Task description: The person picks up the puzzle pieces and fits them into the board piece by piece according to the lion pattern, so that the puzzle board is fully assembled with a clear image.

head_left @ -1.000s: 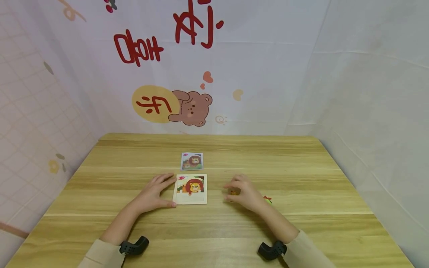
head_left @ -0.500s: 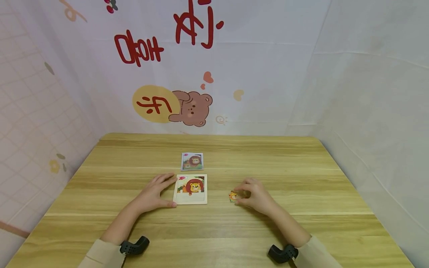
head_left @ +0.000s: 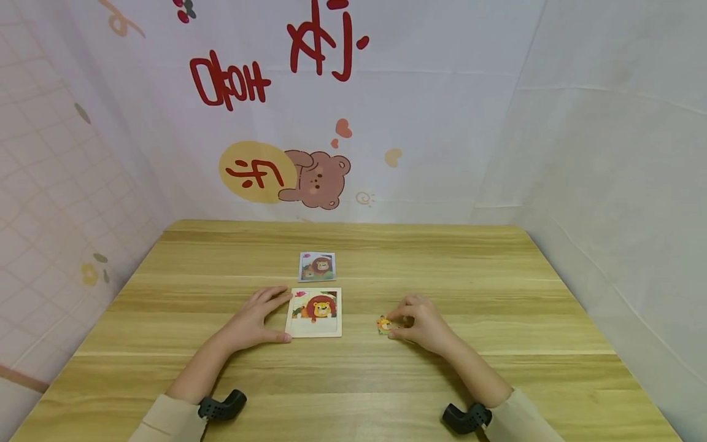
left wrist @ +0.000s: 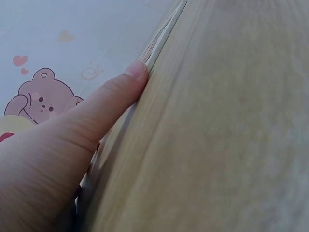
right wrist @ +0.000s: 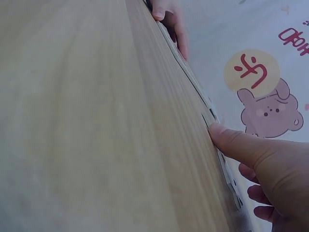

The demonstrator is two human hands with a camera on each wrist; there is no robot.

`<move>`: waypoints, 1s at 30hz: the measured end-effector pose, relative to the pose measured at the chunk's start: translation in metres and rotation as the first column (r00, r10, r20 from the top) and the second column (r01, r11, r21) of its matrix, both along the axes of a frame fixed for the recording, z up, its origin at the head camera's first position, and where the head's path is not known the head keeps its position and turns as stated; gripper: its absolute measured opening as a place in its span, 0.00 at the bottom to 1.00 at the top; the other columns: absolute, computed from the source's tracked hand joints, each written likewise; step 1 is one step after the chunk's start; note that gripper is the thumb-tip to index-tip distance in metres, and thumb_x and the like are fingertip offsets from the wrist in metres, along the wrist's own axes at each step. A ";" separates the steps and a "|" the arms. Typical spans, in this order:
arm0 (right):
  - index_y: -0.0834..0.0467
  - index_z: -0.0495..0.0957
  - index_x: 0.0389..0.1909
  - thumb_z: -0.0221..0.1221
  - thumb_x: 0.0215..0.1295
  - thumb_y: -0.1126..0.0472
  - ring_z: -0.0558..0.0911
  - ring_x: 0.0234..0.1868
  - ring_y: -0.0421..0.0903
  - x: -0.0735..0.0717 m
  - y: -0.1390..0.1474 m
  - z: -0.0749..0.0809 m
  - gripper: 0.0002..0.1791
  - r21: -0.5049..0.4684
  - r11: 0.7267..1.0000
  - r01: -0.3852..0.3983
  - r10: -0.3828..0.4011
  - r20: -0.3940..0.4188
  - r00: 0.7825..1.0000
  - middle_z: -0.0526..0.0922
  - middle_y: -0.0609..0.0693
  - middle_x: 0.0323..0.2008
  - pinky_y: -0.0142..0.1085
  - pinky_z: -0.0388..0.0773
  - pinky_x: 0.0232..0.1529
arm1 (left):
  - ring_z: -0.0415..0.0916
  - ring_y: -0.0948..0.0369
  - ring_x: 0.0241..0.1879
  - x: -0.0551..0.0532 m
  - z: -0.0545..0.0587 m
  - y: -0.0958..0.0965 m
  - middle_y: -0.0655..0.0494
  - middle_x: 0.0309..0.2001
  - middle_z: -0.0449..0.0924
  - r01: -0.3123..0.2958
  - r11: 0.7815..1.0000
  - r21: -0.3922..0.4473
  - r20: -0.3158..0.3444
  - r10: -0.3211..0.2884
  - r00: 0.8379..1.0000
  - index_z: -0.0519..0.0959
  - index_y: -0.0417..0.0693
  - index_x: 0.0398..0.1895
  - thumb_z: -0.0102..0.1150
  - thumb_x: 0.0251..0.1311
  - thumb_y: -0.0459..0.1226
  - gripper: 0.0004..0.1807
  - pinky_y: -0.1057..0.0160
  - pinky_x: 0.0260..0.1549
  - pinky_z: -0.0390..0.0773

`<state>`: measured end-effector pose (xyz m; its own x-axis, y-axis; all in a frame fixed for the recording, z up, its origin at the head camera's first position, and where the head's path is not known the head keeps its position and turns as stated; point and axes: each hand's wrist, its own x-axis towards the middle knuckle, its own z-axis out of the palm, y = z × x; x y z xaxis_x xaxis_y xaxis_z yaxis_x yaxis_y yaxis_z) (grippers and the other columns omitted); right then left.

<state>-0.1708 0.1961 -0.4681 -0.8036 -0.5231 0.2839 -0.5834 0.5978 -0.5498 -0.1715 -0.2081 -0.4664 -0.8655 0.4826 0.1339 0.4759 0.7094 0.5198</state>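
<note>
A square puzzle board (head_left: pixel 313 334) with a pale rim lies on the table. Its upper part shows a lion picture, and its lower part is bare. Along its left side rests my left hand (head_left: pixel 251 322), with the thumb at the lower corner and a fingertip at the upper one. In the left wrist view, the thumb (left wrist: pixel 113 99) touches the rim. To the board's right, my right hand (head_left: pixel 424 325) pinches a small yellow puzzle piece (head_left: pixel 383 325) between thumb and forefinger, low at the table. Something dark beneath its palm is mostly hidden.
A small card (head_left: pixel 317 267) with the same lion picture lies just behind the board. The wooden table (head_left: pixel 353 393) ends at a white printed cloth (head_left: pixel 442 123) at the back, with pale cloth on both sides.
Over the first half second my right hand moved a little right, bringing the yellow piece into view; since then it is nearly still. A red and green bit near the right wrist is now hidden.
</note>
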 end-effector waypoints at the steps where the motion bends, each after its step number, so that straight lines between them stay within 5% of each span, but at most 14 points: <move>1: 0.49 0.87 0.37 0.74 0.44 0.52 0.69 0.33 0.39 0.000 0.000 0.000 0.16 -0.001 1.000 0.000 0.000 0.003 1.000 0.78 0.37 0.34 0.35 0.68 0.34 | 0.48 0.43 0.69 0.000 0.000 0.000 0.46 0.71 0.57 -0.002 1.000 0.002 0.002 0.002 1.000 0.66 0.47 0.70 0.68 0.42 0.64 0.53 0.33 0.59 0.52; 30: 0.48 0.87 0.35 0.76 0.44 0.50 0.70 0.35 0.38 -0.001 -0.049 0.009 0.16 -0.047 0.999 0.014 -0.017 -0.059 0.998 0.78 0.37 0.32 0.34 0.68 0.36 | 0.49 0.43 0.68 -0.002 -0.001 0.000 0.45 0.70 0.58 0.007 1.000 -0.005 -0.007 -0.007 1.000 0.67 0.46 0.69 0.68 0.39 0.66 0.55 0.35 0.59 0.54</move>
<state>-0.1715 0.1468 -0.4588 -0.7927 -0.4956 0.3550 -0.6065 0.5819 -0.5418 -0.1732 -0.2077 -0.4670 -0.8611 0.4897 0.1370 0.4846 0.7087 0.5127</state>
